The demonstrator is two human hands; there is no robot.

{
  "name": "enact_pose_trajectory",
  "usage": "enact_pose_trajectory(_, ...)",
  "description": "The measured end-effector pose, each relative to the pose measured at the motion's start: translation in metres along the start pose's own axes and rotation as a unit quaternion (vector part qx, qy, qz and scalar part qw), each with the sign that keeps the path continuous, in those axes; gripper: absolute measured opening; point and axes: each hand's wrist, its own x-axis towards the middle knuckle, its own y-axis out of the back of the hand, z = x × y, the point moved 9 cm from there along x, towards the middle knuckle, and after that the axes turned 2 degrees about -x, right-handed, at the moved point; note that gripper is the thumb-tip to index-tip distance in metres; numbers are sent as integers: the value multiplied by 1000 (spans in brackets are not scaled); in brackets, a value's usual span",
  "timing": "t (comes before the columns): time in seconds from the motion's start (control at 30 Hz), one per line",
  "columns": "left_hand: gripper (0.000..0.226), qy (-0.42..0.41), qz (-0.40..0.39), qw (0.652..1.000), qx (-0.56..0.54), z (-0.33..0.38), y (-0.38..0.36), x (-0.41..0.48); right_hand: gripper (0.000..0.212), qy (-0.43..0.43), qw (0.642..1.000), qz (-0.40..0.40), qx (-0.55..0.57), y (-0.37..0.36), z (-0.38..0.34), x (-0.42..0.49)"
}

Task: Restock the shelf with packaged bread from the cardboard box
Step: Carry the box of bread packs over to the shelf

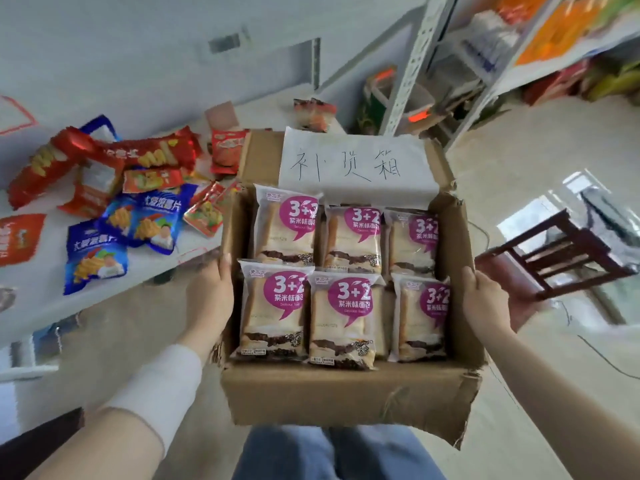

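six bread packets (341, 282) are lying flat in two rows of three inside the cardboard box (346, 393), so by the look of it none are reaching the shelf (485, 50) yet and the restocking is only starting. your left hand (211, 292) is clamping the box's left wall and your right hand (485, 296) is clamping the right wall, carrying it in front of your legs. the shelf is standing well apart, ahead to your right; loose snack bags (114, 209) are lying on the table (41, 292) to your left.
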Motion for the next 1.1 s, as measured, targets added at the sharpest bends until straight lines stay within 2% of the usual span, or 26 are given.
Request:
enact_pose_trajectory(0.13, 41, -91, -53, 994, 22, 92, -67, 27, 35, -86, 994, 60, 26, 45, 57, 25)
enact_pose_trajectory(0.3, 42, -170, -147, 974, 21, 195, -153, 47, 40, -189, 973, 129, 34, 97, 109, 35)
enact_pose_trajectory(0.47, 40, -244, -244, 938, 19, 289, -230, 42, 40, -271, 937, 204, 79, 134, 152, 23)
enact_pose_trajectory(0.63, 43, -299, -308, 903, 30, 368, -302, 15, 41, -349, 898, 243, 115, 159, 204, 13)
enact_pose_trajectory(0.8, 46, -344, -342, 873, 50, 419, -385, -22, 40, -397, 872, 252, 134, 175, 265, 28)
enact_pose_trajectory(1.1, 40, -349, -361, 861, 82, 447, -541, -59, 40, -444, 853, 233, 146, 163, 385, 110)
